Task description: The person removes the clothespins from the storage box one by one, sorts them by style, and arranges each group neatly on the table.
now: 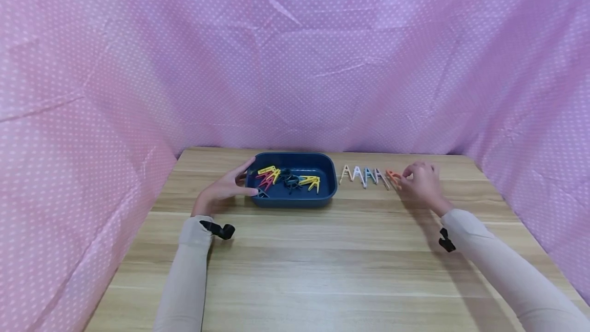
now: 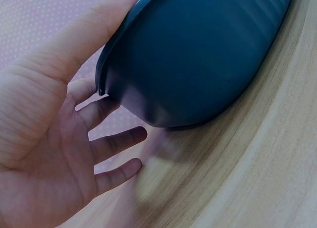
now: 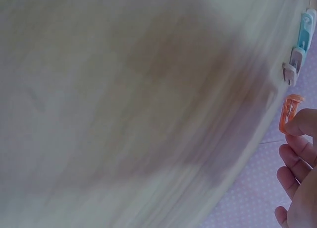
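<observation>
A dark blue plastic basin stands near the table's back edge with yellow, red and dark clothespins inside. At its left end my left hand holds the rim between thumb and forefinger; in the left wrist view the ring and little fingers stretch out below, off the basin. To the right, my right hand pinches an orange clothespin between thumb and forefinger. Left of it runs a row of clothespins: a cream one, a white one, a light blue one and a mauve one.
The wood-grain table stretches in front of the basin. Pink dotted cloth hangs behind the table and at both sides. A black wrist strap sits on the left sleeve, and another on the right.
</observation>
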A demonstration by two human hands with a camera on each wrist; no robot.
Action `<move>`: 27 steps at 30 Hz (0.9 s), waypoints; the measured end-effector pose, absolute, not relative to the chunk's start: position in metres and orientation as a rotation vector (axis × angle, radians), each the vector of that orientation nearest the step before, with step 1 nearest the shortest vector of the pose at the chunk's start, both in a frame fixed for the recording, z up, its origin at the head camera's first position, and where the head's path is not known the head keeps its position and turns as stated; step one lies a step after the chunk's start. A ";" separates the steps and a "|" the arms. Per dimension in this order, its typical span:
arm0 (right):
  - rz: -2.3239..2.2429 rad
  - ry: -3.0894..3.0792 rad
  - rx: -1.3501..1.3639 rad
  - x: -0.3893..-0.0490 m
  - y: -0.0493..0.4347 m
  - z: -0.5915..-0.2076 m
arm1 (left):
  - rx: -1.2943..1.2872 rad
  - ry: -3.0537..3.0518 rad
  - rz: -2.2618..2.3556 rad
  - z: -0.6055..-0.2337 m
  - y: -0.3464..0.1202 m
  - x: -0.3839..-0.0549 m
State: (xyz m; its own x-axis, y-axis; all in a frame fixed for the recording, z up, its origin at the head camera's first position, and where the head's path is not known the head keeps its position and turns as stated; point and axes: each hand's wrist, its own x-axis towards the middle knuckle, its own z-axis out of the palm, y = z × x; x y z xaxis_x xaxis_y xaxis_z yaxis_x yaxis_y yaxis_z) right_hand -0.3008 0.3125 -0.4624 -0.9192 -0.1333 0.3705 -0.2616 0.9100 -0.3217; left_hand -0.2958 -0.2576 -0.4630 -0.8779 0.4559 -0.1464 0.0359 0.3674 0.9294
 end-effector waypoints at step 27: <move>0.390 -2.811 0.174 -0.302 0.302 -0.475 | 0.447 2.259 1.501 -0.463 -0.258 -0.298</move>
State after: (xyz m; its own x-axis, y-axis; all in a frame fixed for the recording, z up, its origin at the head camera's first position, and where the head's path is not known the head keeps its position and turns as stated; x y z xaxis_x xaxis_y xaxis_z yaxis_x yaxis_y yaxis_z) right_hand -0.3025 0.3019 -0.4747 -0.9485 -0.0783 0.3069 -0.1589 0.9559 -0.2471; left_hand -0.2985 -0.2578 -0.4625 -0.8731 0.4659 -0.1435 0.0482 0.3753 0.9256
